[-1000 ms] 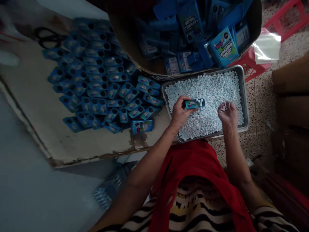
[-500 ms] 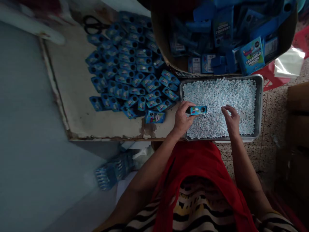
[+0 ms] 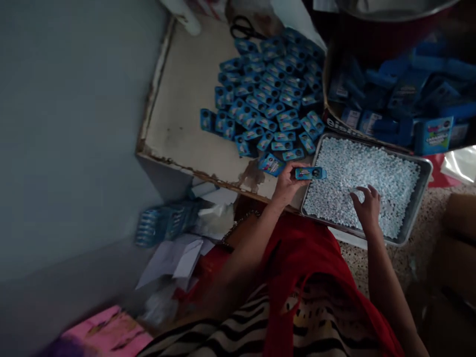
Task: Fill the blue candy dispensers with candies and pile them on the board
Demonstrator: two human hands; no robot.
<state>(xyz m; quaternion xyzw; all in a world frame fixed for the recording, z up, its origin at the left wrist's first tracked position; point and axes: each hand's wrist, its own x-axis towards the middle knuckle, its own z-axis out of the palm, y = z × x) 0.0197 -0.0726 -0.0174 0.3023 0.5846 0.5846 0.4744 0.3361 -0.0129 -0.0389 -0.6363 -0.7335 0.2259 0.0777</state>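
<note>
Fingers of your left hand [image 3: 284, 187] clamp the small blue box [image 3: 307, 173] between thumb and fingertips, at the left edge of the metal tray [image 3: 415, 209]. Fingers of your right hand [image 3: 368, 206] curl toward the thumb above the pale pellets [image 3: 349, 161]; you cannot tell whether they pinch any. Left of and beyond your left fingers, a group of blue boxes [image 3: 255, 102] occupies the table [image 3: 174, 119]. Beyond your right fingers, an open carton [image 3: 344, 127] contains loose blue packs [image 3: 433, 135].
</note>
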